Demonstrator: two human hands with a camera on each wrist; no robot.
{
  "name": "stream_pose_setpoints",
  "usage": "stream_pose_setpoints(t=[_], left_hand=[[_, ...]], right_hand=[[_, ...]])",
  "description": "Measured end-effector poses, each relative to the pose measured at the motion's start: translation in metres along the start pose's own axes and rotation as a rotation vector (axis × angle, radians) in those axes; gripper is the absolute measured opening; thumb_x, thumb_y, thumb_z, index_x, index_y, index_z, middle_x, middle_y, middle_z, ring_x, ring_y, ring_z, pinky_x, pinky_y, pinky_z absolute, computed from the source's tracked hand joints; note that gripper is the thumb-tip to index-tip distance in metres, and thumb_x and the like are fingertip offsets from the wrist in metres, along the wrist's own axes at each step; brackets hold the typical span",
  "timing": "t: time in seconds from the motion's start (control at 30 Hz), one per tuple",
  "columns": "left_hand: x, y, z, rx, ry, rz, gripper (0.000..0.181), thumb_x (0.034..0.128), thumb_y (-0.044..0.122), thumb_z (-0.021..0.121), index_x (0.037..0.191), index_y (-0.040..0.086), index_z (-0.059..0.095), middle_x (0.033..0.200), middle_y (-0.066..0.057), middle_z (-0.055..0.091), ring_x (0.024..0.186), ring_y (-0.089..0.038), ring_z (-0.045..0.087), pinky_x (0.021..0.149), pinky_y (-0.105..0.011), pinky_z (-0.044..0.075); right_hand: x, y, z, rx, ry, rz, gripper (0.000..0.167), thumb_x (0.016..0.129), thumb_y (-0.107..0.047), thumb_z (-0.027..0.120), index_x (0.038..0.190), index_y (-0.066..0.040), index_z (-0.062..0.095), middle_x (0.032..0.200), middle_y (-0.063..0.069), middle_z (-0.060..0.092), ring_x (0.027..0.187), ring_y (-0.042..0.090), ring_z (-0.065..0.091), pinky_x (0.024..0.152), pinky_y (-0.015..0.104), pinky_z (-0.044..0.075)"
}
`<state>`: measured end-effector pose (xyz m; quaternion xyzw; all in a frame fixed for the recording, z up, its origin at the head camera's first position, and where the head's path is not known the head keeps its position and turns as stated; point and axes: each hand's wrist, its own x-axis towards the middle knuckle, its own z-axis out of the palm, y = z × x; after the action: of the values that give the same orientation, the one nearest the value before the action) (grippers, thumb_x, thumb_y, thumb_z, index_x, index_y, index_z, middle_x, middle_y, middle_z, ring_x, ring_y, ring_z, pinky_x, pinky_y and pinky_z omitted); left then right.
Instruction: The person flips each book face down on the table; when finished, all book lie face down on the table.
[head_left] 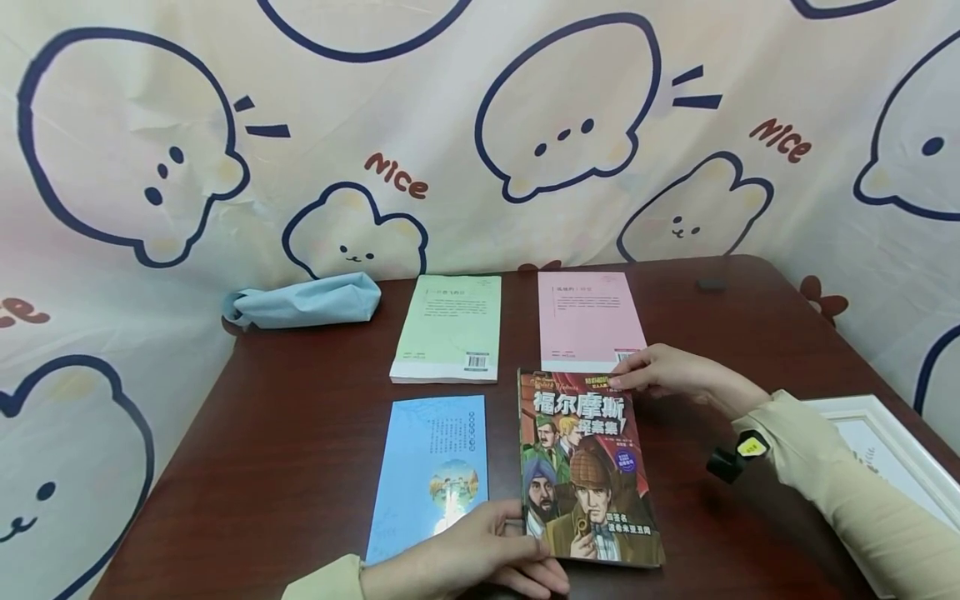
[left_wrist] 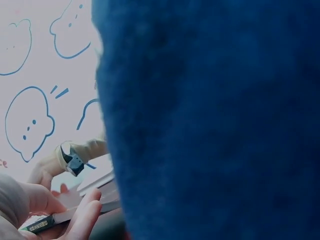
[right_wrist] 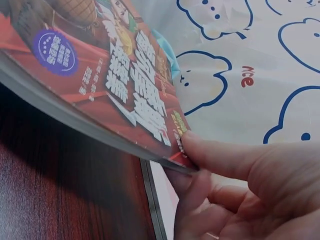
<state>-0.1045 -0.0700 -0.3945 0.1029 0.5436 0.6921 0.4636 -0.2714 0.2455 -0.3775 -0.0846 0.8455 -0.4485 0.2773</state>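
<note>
An illustrated book (head_left: 592, 467) with a red top and a man in a brown cap on its cover is held between both hands. My right hand (head_left: 686, 375) pinches its upper right corner, thumb on the cover and fingers beneath, as the right wrist view shows. At the lower left corner my left hand (head_left: 480, 550) grips it, thumb over the edge. The book is raised off the table on the right wrist view's near side, with a shadow under it. Beside it lies a blue book (head_left: 427, 450), and behind it a pink book (head_left: 588, 321), partly covered.
A green book (head_left: 450, 325) lies at the back, with a light blue cloth pouch (head_left: 307, 302) to its left. On the right stands a white frame (head_left: 862, 408), partly behind the right sleeve. A small dark block (head_left: 711, 285) sits far back on the brown table (head_left: 262, 467).
</note>
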Motion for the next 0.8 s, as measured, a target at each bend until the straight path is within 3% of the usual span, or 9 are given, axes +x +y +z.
stream_pose_setpoints(t=[0.2, 0.43, 0.8], left_hand=[[0.001, 0.001, 0.002, 0.019, 0.034, 0.03, 0.024, 0.0965, 0.008, 0.053, 0.119, -0.001, 0.051, 0.108, -0.033, 0.066, 0.085, -0.013, 0.073, 0.075, -0.026, 0.057], [0.001, 0.006, 0.005, 0.035, 0.075, 0.071, 0.021, 0.097, 0.008, 0.054, 0.115, -0.002, 0.052, 0.104, -0.034, 0.066, 0.084, -0.019, 0.074, 0.075, -0.031, 0.058], [-0.002, 0.012, 0.007, 0.057, 0.089, 0.092, 0.016, 0.0978, 0.008, 0.054, 0.11, -0.001, 0.05, 0.103, -0.036, 0.066, 0.085, -0.023, 0.074, 0.074, -0.032, 0.058]], right_hand=[[0.003, 0.002, -0.002, 0.063, -0.024, 0.011, 0.043, 0.088, -0.033, 0.07, 0.115, 0.0, 0.066, 0.082, 0.0, 0.061, 0.061, 0.009, 0.048, 0.051, 0.02, 0.038], [0.004, 0.0, -0.001, 0.096, -0.017, 0.02, 0.051, 0.09, -0.034, 0.068, 0.123, 0.005, 0.059, 0.086, 0.002, 0.064, 0.07, 0.01, 0.057, 0.061, 0.02, 0.05], [0.005, -0.003, -0.001, 0.166, -0.031, 0.02, 0.049, 0.095, -0.029, 0.063, 0.124, 0.01, 0.055, 0.079, 0.0, 0.058, 0.068, 0.008, 0.057, 0.067, 0.022, 0.056]])
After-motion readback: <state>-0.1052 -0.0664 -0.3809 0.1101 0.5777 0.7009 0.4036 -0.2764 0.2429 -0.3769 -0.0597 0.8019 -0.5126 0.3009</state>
